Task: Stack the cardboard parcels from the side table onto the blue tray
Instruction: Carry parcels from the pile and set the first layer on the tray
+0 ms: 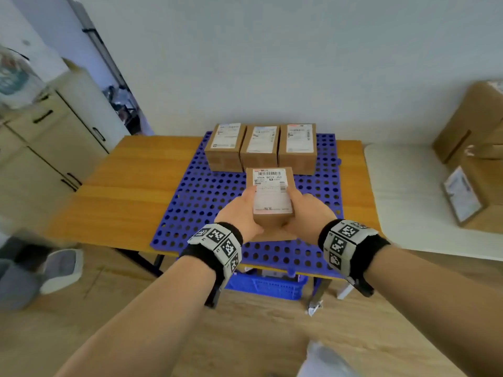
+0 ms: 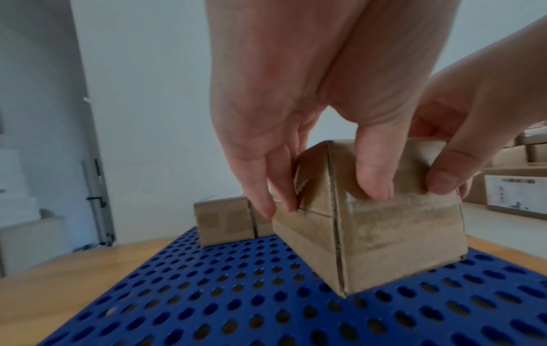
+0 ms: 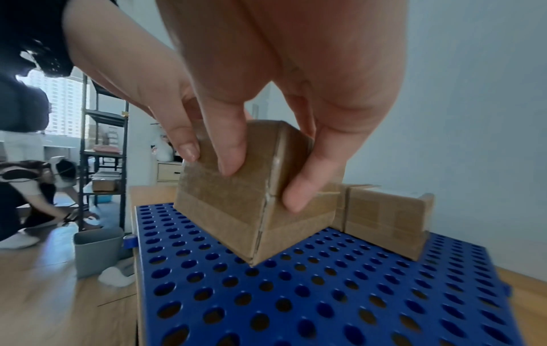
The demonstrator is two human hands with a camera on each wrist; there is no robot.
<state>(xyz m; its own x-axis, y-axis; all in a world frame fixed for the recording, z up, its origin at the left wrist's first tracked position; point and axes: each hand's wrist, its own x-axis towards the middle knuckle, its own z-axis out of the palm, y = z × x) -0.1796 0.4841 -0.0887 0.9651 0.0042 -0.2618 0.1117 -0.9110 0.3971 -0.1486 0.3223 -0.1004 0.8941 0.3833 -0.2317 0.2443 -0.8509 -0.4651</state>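
A blue perforated tray (image 1: pixel 206 202) lies on a wooden table (image 1: pixel 130 186). Three cardboard parcels (image 1: pixel 261 148) with white labels stand side by side along its far edge. Both hands hold a fourth labelled parcel (image 1: pixel 272 191) over the tray's middle, just in front of that row. My left hand (image 1: pixel 242 208) grips its left side, my right hand (image 1: pixel 307 210) its right side. In the left wrist view, my left hand (image 2: pixel 319 194) has fingers on the parcel's (image 2: pixel 384 234) side and thumb on its near face. My right hand (image 3: pixel 266 178) clasps the parcel (image 3: pixel 225 210) likewise; its lowest corner is at or barely above the tray (image 3: pixel 325 304).
A white side table (image 1: pixel 408 186) to the right carries more cardboard boxes (image 1: pixel 476 131). A cream cabinet (image 1: pixel 54 137) stands left. A blue crate (image 1: pixel 266 287) sits under the table. A grey bin (image 3: pixel 97 252) is on the floor, and a person (image 3: pixel 29 187) crouches beyond it.
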